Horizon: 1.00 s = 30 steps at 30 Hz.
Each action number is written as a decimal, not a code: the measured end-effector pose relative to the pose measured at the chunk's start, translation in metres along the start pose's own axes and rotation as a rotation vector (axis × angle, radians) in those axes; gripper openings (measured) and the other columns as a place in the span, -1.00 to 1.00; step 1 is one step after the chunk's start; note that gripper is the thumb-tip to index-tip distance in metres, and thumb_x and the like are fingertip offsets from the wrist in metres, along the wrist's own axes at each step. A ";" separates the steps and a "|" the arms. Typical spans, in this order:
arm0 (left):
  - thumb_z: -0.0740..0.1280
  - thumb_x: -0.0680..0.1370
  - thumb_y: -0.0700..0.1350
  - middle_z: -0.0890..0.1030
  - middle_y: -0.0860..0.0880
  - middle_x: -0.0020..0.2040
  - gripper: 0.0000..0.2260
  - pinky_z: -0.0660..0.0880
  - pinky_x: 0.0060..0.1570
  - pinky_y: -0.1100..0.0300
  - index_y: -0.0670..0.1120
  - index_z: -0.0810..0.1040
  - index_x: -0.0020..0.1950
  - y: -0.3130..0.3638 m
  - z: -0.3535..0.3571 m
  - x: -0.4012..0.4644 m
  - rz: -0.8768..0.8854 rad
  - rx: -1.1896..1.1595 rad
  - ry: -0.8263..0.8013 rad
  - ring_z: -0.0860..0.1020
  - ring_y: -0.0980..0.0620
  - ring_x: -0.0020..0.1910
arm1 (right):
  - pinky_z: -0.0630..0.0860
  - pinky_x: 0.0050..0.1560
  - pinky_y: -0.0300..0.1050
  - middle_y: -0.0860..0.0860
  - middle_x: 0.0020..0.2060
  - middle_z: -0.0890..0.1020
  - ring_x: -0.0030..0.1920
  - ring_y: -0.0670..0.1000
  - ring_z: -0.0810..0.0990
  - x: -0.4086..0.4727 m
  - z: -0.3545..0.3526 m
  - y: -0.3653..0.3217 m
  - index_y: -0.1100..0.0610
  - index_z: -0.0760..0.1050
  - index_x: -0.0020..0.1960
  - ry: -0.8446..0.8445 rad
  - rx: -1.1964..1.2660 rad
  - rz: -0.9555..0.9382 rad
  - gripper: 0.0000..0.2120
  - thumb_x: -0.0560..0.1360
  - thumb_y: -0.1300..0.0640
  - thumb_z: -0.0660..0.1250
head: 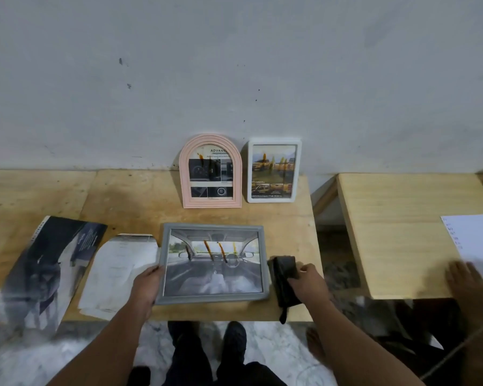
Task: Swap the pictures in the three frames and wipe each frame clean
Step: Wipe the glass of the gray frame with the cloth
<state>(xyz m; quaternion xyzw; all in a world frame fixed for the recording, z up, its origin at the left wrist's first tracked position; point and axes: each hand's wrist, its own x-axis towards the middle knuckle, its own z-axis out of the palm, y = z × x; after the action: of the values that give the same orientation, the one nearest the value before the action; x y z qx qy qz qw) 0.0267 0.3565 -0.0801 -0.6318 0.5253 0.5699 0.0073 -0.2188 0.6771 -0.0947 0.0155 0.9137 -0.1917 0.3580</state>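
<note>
A grey rectangular frame [212, 227] lies flat near the table's front edge, holding a picture of a car interior with orange streaks on it. My left hand [147, 286] grips its left edge. My right hand [307, 282] holds a dark cloth [283, 277] just right of the frame, on the table. A pink arched frame [185, 174] and a white rectangular frame [298, 171] stand against the wall behind, each with a car brochure picture and orange streaks on the front.
A dark brochure [48, 263] and a pale loose page [117, 271] lie left of the grey frame. The wooden table [129, 201] ends at a gap on the right; a second table [396, 232] holds white paper [474, 238], with another person's hand [469, 280] on it.
</note>
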 end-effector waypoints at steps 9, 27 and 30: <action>0.38 0.65 -0.02 0.63 -0.16 0.21 -0.73 0.50 0.28 -0.13 -0.12 0.62 0.29 0.003 0.013 -0.010 -0.055 0.034 -0.025 0.57 -0.21 0.19 | 0.62 -0.09 0.08 0.12 -0.19 0.68 -0.14 0.13 0.64 -0.002 0.004 0.001 0.19 0.61 -0.12 -0.046 0.300 0.026 -0.78 0.37 0.07 0.53; 0.38 0.64 0.10 0.47 -0.08 0.43 -0.52 0.37 0.37 -0.15 -0.06 0.42 0.49 0.010 0.004 -0.025 0.035 0.163 -0.177 0.44 -0.21 0.44 | 0.69 -0.18 0.05 0.43 0.30 0.52 0.03 0.31 0.68 -0.058 0.015 -0.015 0.22 0.42 0.38 -0.731 1.501 0.123 -0.57 0.58 0.48 0.12; 0.35 0.66 0.09 0.33 -0.14 0.61 -0.38 0.31 0.50 -0.13 -0.13 0.26 0.64 0.005 0.001 -0.030 0.094 0.291 -0.147 0.35 -0.21 0.55 | 0.67 -0.18 0.06 0.42 0.27 0.53 0.01 0.28 0.67 -0.068 0.026 -0.022 0.17 0.39 0.43 -0.777 1.413 0.135 -0.51 0.57 0.49 0.09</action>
<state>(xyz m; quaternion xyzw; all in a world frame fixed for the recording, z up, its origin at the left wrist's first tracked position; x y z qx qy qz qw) 0.0289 0.3749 -0.0555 -0.5554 0.6292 0.5324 0.1103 -0.1550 0.6548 -0.0605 0.2255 0.3841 -0.6935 0.5663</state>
